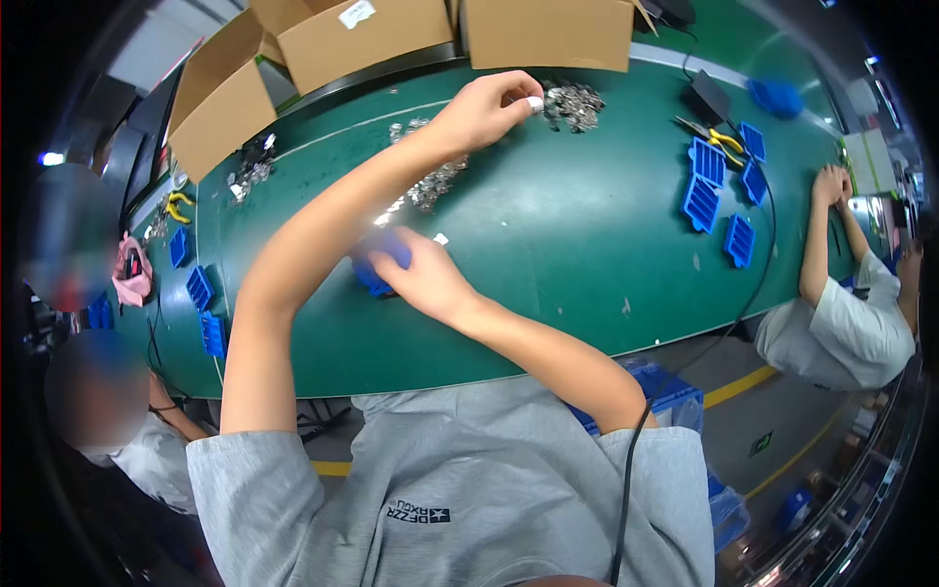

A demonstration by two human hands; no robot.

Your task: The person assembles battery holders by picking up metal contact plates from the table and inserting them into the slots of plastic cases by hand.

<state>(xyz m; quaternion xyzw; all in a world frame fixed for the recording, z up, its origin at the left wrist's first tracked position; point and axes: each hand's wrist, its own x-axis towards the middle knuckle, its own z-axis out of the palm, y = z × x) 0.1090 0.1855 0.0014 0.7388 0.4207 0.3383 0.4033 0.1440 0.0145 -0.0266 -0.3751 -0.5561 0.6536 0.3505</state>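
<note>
My left hand (pixel 492 110) reaches across to the near edge of a pile of small metal parts (pixel 575 106). Its thumb and fingertips are pinched together, with something small and white at the tips; what they hold, if anything, is too small to make out. Lower down, my right hand (pixel 421 274) is closed around a blue tray (pixel 374 278), which is partly blurred and partly hidden by the fingers. A second group of metal parts (pixel 430 186) lies beyond my right hand, partly covered by my left forearm.
Cardboard boxes (pixel 548 34) line the far edge of the green table (pixel 587 264). Blue trays (pixel 700 203) and yellow-handled pliers (pixel 726 143) lie right; more trays (pixel 201 288) lie left. A dark cable crosses the right side. Co-workers sit left and right, one's hands (pixel 831 186) on the table.
</note>
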